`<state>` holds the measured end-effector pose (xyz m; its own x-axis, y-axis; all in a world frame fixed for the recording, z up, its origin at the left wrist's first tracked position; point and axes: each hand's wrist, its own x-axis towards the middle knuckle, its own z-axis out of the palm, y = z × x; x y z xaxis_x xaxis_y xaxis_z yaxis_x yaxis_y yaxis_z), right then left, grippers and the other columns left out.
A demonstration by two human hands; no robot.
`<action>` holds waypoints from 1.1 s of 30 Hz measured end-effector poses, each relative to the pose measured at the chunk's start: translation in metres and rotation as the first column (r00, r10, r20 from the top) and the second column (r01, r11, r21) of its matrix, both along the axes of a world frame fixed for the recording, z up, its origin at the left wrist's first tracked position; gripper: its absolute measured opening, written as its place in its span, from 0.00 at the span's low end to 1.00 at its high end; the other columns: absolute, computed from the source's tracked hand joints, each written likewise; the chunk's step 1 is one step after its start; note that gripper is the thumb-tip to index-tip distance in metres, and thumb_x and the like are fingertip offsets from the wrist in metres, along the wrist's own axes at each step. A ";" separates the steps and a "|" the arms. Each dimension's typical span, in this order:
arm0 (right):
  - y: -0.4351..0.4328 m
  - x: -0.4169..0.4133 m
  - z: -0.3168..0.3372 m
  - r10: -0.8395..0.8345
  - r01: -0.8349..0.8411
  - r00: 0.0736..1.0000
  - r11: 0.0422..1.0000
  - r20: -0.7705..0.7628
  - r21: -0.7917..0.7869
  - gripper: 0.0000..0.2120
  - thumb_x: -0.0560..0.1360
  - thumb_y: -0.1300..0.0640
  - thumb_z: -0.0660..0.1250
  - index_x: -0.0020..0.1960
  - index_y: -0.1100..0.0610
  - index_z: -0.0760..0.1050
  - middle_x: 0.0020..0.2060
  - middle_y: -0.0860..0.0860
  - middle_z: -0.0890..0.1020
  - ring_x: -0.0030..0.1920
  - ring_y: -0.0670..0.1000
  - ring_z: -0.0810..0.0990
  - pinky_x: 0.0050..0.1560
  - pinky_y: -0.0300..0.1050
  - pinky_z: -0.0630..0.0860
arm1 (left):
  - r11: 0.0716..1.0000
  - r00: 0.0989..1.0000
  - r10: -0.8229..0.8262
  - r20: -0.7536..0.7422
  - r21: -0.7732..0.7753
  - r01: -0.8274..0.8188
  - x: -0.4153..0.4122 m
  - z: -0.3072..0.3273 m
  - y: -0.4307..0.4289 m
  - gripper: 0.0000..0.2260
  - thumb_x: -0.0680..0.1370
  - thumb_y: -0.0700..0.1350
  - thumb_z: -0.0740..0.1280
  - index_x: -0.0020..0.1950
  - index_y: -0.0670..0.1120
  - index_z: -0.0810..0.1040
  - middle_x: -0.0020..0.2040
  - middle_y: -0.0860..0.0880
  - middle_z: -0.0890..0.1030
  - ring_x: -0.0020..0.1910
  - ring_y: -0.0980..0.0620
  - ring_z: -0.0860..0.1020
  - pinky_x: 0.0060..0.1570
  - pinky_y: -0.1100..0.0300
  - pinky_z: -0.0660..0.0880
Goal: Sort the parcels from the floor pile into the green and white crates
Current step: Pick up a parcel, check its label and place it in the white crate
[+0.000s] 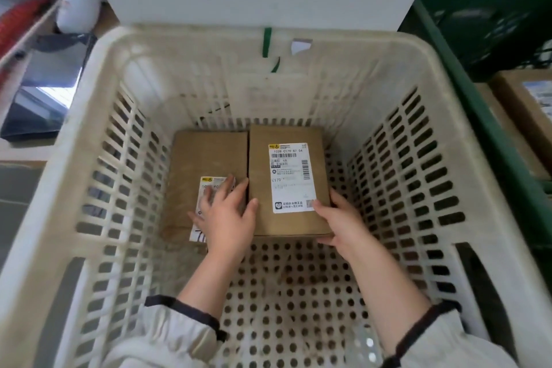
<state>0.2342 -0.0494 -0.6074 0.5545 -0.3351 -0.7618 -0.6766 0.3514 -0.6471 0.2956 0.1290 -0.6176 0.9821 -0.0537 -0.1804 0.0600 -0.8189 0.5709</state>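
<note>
While both arms reach into the white crate (191, 36), 2 brown parcels lie side by side, touching, on its perforated floor at the far wall. Left hand (227, 218) lies flat with fingers spread on the left parcel (209, 155), covering part of its label. Right hand (340, 224) grips the near right corner of the right parcel (288, 179), with the thumb on top by the label and the fingers down the side. Slotted wall close beyond those fingers. Right of that hand, past the rim, a green crate (490, 140) holds cardboard boxes (522, 110). Green strap (266, 42) on the far rim.
</note>
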 end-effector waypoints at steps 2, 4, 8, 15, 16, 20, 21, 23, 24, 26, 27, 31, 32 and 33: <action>0.000 0.001 -0.001 -0.002 0.002 1.000 1.000 -0.011 -0.018 0.21 0.77 0.57 0.66 0.68 0.42 0.69 0.59 0.47 0.79 0.59 0.55 0.76 0.57 0.60 0.73 | 1.000 1.000 0.000 0.003 0.007 0.000 0.000 -0.001 0.000 0.18 0.77 0.53 0.64 0.67 0.59 0.72 0.74 0.58 0.64 0.75 0.47 0.51 0.68 0.33 0.41; 0.002 0.002 -0.001 0.000 -0.001 1.000 0.999 -0.018 -0.040 0.21 0.77 0.56 0.65 0.68 0.43 0.69 0.59 0.48 0.79 0.59 0.56 0.76 0.59 0.61 0.73 | 1.000 1.000 -0.008 0.003 0.019 0.008 -0.001 -0.001 -0.001 0.18 0.77 0.53 0.63 0.68 0.59 0.71 0.74 0.58 0.63 0.75 0.47 0.50 0.69 0.33 0.41; 0.004 0.000 0.002 0.006 -0.008 1.000 0.997 -0.022 -0.073 0.21 0.78 0.55 0.64 0.70 0.43 0.67 0.61 0.47 0.77 0.59 0.55 0.76 0.58 0.59 0.73 | 0.999 1.000 -0.020 0.004 0.032 0.020 -0.003 0.000 -0.001 0.20 0.78 0.54 0.62 0.70 0.59 0.69 0.74 0.59 0.62 0.75 0.47 0.50 0.68 0.34 0.39; 0.013 0.003 0.025 0.153 -0.168 0.986 0.913 -0.070 -0.372 0.19 0.79 0.57 0.62 0.69 0.53 0.69 0.63 0.51 0.77 0.53 0.51 0.76 0.52 0.42 0.72 | 0.994 0.983 -0.039 -0.180 0.096 0.057 0.012 0.027 0.000 0.31 0.77 0.53 0.65 0.76 0.58 0.54 0.74 0.53 0.65 0.74 0.43 0.55 0.69 0.33 0.48; 0.012 0.004 0.037 0.216 -0.250 0.968 0.866 -0.126 -0.433 0.22 0.79 0.55 0.62 0.72 0.54 0.65 0.65 0.52 0.75 0.57 0.53 0.76 0.52 0.41 0.71 | 0.992 0.972 -0.032 -0.233 0.109 0.059 0.018 0.039 0.002 0.33 0.76 0.53 0.66 0.76 0.57 0.51 0.72 0.51 0.68 0.73 0.42 0.58 0.69 0.34 0.52; 0.007 0.008 0.114 0.472 -0.450 0.868 0.618 -0.154 -0.644 0.23 0.78 0.50 0.62 0.71 0.54 0.64 0.65 0.53 0.75 0.58 0.53 0.77 0.49 0.40 0.73 | 0.984 0.947 -0.173 -0.269 -0.011 0.177 0.025 0.108 0.013 0.34 0.76 0.56 0.66 0.77 0.53 0.52 0.73 0.46 0.67 0.66 0.43 0.70 0.61 0.46 0.72; 0.008 0.006 0.137 0.550 -0.486 0.822 0.541 -0.148 -0.686 0.22 0.77 0.50 0.63 0.70 0.53 0.66 0.64 0.53 0.76 0.57 0.53 0.77 0.53 0.42 0.74 | 0.973 0.934 -0.232 -0.271 -0.045 0.228 0.022 0.129 0.014 0.34 0.76 0.55 0.66 0.77 0.53 0.54 0.73 0.47 0.66 0.66 0.45 0.71 0.61 0.50 0.72; 0.014 -0.002 0.182 0.667 -0.583 0.711 0.381 -0.223 -0.718 0.28 0.76 0.48 0.64 0.73 0.54 0.62 0.67 0.53 0.72 0.62 0.54 0.75 0.59 0.46 0.72 | 0.948 0.905 -0.318 -0.282 -0.082 0.307 0.013 0.170 0.014 0.33 0.76 0.55 0.67 0.76 0.53 0.56 0.74 0.49 0.66 0.68 0.48 0.70 0.62 0.55 0.71; 0.016 -0.006 0.203 0.695 -0.618 0.667 0.314 -0.268 -0.720 0.31 0.76 0.47 0.64 0.74 0.55 0.60 0.69 0.54 0.70 0.64 0.54 0.73 0.61 0.47 0.71 | 0.938 0.898 -0.347 -0.272 -0.082 0.337 0.009 0.190 0.014 0.32 0.75 0.56 0.67 0.76 0.53 0.57 0.73 0.50 0.66 0.67 0.49 0.70 0.59 0.56 0.72; 0.018 -0.015 0.243 0.718 -0.640 0.623 0.238 -0.311 -0.731 0.32 0.75 0.44 0.64 0.74 0.54 0.60 0.70 0.54 0.68 0.65 0.54 0.72 0.63 0.48 0.70 | 0.922 0.891 -0.387 -0.237 -0.072 0.382 -0.001 0.231 0.014 0.31 0.75 0.57 0.67 0.75 0.54 0.59 0.71 0.50 0.69 0.61 0.52 0.74 0.49 0.62 0.74; 0.018 -0.020 0.261 0.725 -0.638 0.610 0.210 -0.320 -0.741 0.32 0.74 0.42 0.64 0.74 0.54 0.62 0.70 0.53 0.69 0.65 0.54 0.72 0.63 0.49 0.71 | 0.914 0.888 -0.406 -0.217 -0.069 0.401 -0.009 0.251 0.016 0.31 0.75 0.57 0.67 0.75 0.55 0.59 0.70 0.50 0.70 0.59 0.52 0.74 0.46 0.63 0.72; 0.022 -0.043 0.328 0.744 -0.644 0.548 0.083 -0.383 -0.761 0.30 0.74 0.40 0.64 0.71 0.54 0.66 0.67 0.53 0.72 0.63 0.54 0.73 0.61 0.52 0.73 | 0.897 0.883 -0.438 -0.168 -0.019 0.441 -0.047 0.313 0.043 0.32 0.76 0.56 0.67 0.76 0.58 0.55 0.70 0.50 0.71 0.59 0.53 0.74 0.48 0.63 0.70; 0.025 -0.049 0.342 0.746 -0.626 0.553 0.077 -0.372 -0.776 0.29 0.74 0.40 0.64 0.70 0.54 0.67 0.65 0.53 0.74 0.62 0.54 0.74 0.60 0.51 0.74 | 0.903 0.889 -0.424 -0.172 -0.008 0.430 -0.055 0.325 0.054 0.32 0.76 0.56 0.67 0.76 0.58 0.55 0.70 0.50 0.70 0.59 0.53 0.74 0.49 0.62 0.71; 0.028 -0.054 0.354 0.747 -0.586 0.573 0.084 -0.338 -0.806 0.28 0.74 0.41 0.63 0.69 0.54 0.69 0.64 0.53 0.75 0.61 0.53 0.75 0.58 0.50 0.74 | 0.907 0.890 -0.415 -0.186 -0.005 0.422 -0.061 0.337 0.064 0.32 0.76 0.56 0.66 0.76 0.58 0.55 0.70 0.51 0.69 0.60 0.53 0.73 0.52 0.61 0.72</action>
